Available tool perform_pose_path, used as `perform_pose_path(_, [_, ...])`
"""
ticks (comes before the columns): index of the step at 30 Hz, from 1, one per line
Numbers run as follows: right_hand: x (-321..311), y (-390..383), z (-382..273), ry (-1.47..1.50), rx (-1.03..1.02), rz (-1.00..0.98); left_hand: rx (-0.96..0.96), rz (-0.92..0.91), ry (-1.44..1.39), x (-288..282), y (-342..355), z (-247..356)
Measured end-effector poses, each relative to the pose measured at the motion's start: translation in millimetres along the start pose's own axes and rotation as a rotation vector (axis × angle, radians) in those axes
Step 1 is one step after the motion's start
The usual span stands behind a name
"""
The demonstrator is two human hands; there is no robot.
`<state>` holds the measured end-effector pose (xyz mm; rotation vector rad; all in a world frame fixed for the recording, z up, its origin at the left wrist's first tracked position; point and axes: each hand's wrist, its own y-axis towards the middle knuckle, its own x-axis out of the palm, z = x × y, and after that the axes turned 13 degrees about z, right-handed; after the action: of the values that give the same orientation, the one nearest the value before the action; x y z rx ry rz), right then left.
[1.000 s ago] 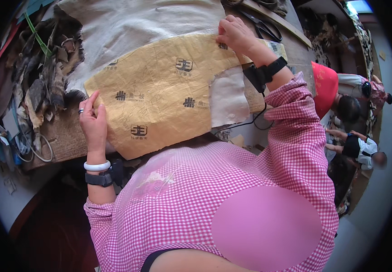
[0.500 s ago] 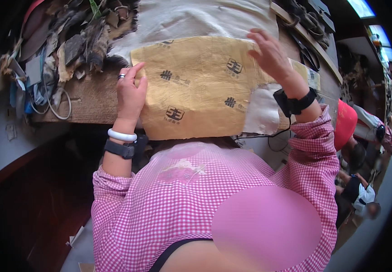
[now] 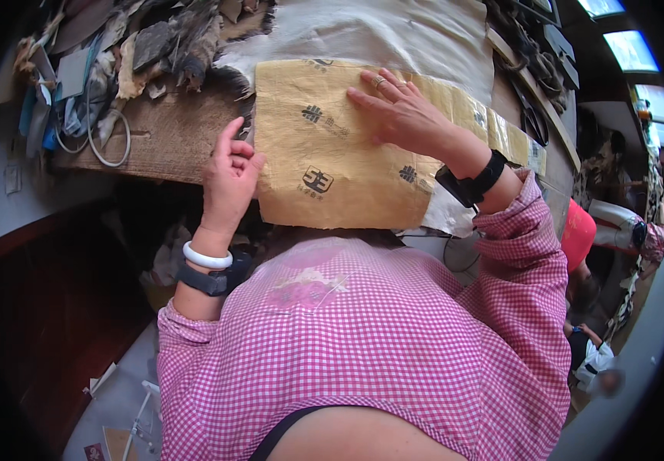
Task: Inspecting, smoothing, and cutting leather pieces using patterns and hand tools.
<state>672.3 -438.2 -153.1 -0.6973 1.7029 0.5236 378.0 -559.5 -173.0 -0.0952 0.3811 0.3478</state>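
A yellow-brown paper sheet (image 3: 370, 192) with dark printed marks lies over a white hide (image 3: 393, 34) with a dark furry edge. My right hand (image 3: 405, 111) rests flat on the upper part of the sheet, fingers spread. At the sheet's left edge is my left hand (image 3: 230, 173), its index finger stretched out and its other fingers loosely bent; nothing shows in its grasp. Whether its thumb side touches the paper I cannot tell. Below my right wrist, a pale piece of the hide shows beside the sheet.
Fur scraps (image 3: 182, 50) heap up at the back left of the wooden table (image 3: 159, 138), by a looped white cord (image 3: 127, 138). Scissors (image 3: 533, 123) and a wooden strip (image 3: 531, 88) lie at the right. Other people (image 3: 597, 357) are beyond the table's right side.
My right hand has come down from above the far right corner and moved left onto the sheet. The sheet's right part now lies flatter; my left index finger has left the paper's edge.
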Motion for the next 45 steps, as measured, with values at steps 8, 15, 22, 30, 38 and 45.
perform_pose_path(8, [-3.6, 0.1, -0.8, 0.041, 0.026, 0.008, 0.126, -0.042, 0.314, 2.9, 1.6, 8.2])
perform_pose_path(15, [2.1, 1.4, -1.7, 0.032, 0.040, 0.006, 0.898, 0.044, 0.431, 18.9, -5.8, 43.5])
perform_pose_path(22, [4.4, 1.5, 1.2, 0.049, 0.069, -0.014, 0.420, -0.048, 0.359, -1.3, 7.3, 10.0])
perform_pose_path(30, [10.2, -2.2, 8.1, 0.024, 0.097, -0.018, 0.778, -0.116, 0.430, 54.2, 22.0, 59.3])
perform_pose_path(38, [17.0, -5.5, 9.3, 0.031, 0.027, 0.088, 0.835, -0.287, 0.836, 103.2, 44.1, 6.5])
perform_pose_path(45, [-8.3, -56.6, 79.2, 0.182, 0.318, 0.373, 0.869, -0.254, 0.847, 103.9, 41.2, 12.1])
